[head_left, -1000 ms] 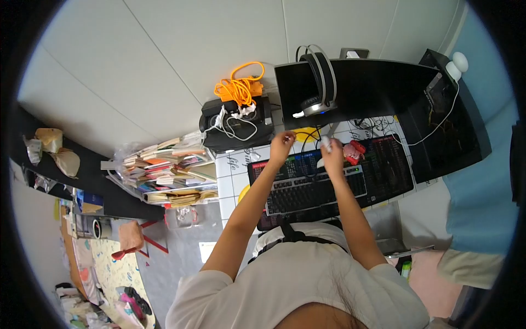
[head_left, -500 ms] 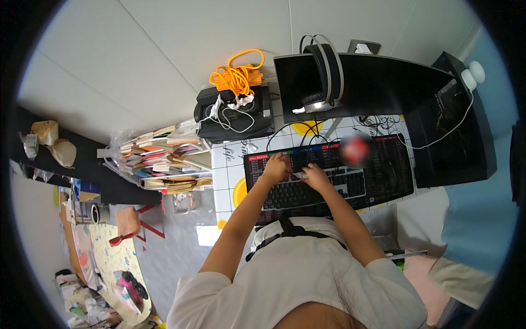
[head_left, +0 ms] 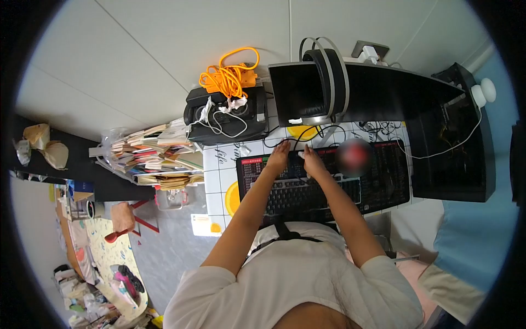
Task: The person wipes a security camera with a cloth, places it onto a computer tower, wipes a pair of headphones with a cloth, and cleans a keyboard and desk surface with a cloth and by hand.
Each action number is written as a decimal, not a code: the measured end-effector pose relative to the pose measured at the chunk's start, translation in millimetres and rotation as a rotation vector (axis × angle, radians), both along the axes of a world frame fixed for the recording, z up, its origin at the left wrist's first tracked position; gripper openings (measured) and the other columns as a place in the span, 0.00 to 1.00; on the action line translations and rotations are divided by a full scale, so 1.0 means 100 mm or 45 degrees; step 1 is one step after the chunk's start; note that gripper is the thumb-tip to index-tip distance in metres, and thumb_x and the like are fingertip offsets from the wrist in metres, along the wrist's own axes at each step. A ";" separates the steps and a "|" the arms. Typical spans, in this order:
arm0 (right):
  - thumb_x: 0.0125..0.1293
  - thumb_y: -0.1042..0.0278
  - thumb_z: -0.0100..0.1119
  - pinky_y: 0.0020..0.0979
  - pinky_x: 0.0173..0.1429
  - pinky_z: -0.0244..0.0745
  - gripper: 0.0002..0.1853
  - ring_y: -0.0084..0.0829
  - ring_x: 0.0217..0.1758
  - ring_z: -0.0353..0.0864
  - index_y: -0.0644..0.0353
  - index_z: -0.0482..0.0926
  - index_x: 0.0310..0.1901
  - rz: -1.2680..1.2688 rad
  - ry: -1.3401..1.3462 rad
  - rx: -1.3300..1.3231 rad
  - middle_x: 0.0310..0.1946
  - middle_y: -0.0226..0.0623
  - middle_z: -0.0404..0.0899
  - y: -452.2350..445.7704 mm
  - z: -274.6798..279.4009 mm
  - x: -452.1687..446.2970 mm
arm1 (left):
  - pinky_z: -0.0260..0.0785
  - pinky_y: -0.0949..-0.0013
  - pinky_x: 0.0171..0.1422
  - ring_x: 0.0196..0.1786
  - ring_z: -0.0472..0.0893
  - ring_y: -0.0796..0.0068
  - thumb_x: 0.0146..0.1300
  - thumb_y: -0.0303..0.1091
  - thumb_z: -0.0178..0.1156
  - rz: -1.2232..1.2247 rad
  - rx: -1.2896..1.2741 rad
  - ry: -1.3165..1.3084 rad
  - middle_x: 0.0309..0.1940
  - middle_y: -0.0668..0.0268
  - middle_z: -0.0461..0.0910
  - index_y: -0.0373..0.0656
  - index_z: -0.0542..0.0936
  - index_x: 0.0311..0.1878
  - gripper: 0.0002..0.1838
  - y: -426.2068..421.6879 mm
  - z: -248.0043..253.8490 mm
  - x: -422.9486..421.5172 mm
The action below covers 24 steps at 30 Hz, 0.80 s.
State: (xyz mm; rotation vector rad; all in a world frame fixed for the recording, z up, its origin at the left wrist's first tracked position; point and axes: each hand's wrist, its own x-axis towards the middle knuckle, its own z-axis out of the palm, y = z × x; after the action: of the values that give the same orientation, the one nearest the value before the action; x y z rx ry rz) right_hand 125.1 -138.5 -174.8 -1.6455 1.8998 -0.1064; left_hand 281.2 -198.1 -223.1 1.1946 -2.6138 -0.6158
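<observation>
Both my hands are close together over the back edge of a dark printed desk mat [head_left: 386, 181], just beyond the black keyboard [head_left: 290, 196]. My left hand [head_left: 278, 159] has its fingers drawn together at a thin black cable [head_left: 269, 146] that loops behind the mat. My right hand [head_left: 313, 163] is closed, and a small whitish piece [head_left: 301, 155] shows at its fingertips, too small to name. A dark strand hangs between the hands over the keyboard. A blurred red round patch [head_left: 354, 157] lies right of my right hand.
A wide black monitor [head_left: 394, 93] with headphones [head_left: 329, 82] hung over it stands behind the mat. On the right is a black computer case [head_left: 452, 148]. An orange cord [head_left: 230, 79] lies on a black box [head_left: 227, 123] at left, beside stacked papers [head_left: 159, 153].
Both hands have moved away from me, from over the keyboard to the mat's back edge near the cables. The whole view has shifted slightly.
</observation>
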 end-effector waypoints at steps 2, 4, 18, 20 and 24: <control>0.55 0.82 0.45 0.35 0.63 0.61 0.30 0.50 0.61 0.62 0.71 0.55 0.62 -0.143 -0.027 -0.361 0.59 0.55 0.60 -0.13 -0.19 -0.01 | 0.61 0.60 0.60 0.61 0.64 0.54 0.52 0.29 0.55 -0.028 -0.400 0.008 0.57 0.53 0.67 0.38 0.63 0.61 0.30 0.01 0.16 -0.05; 0.54 0.84 0.45 0.34 0.66 0.57 0.30 0.49 0.64 0.58 0.70 0.56 0.62 -0.115 -0.081 -0.252 0.61 0.54 0.57 -0.22 -0.21 -0.06 | 0.67 0.61 0.52 0.53 0.74 0.58 0.55 0.35 0.57 0.035 0.027 0.007 0.50 0.53 0.74 0.36 0.68 0.57 0.25 -0.06 0.26 -0.10; 0.54 0.58 0.58 0.41 0.44 0.73 0.24 0.45 0.44 0.75 0.55 0.69 0.53 -0.327 0.142 -0.195 0.45 0.44 0.72 0.35 0.19 0.11 | 0.69 0.66 0.29 0.21 0.78 0.65 0.52 0.31 0.62 1.626 0.495 1.052 0.22 0.57 0.77 0.33 0.71 0.42 0.17 0.10 0.11 0.02; 0.51 0.51 0.61 0.42 0.42 0.74 0.25 0.44 0.41 0.77 0.59 0.73 0.47 -0.237 0.197 -0.004 0.42 0.45 0.75 0.38 0.22 0.05 | 0.70 0.66 0.29 0.22 0.78 0.64 0.51 0.31 0.62 1.458 0.501 0.759 0.21 0.57 0.78 0.32 0.76 0.35 0.12 0.09 -0.10 0.11; 0.52 0.60 0.60 0.42 0.39 0.75 0.15 0.44 0.36 0.78 0.64 0.76 0.35 -0.026 0.164 0.128 0.34 0.46 0.78 0.41 -0.09 0.03 | 0.70 0.66 0.30 0.23 0.80 0.65 0.51 0.35 0.62 1.026 0.494 0.556 0.20 0.55 0.79 0.32 0.79 0.29 0.12 0.23 0.02 -0.05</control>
State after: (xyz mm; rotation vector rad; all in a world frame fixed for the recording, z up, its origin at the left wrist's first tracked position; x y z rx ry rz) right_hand 128.4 -97.8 -184.1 -1.5995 1.9841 0.0881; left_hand 276.0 -175.3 -220.9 1.8036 -1.5054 -1.0552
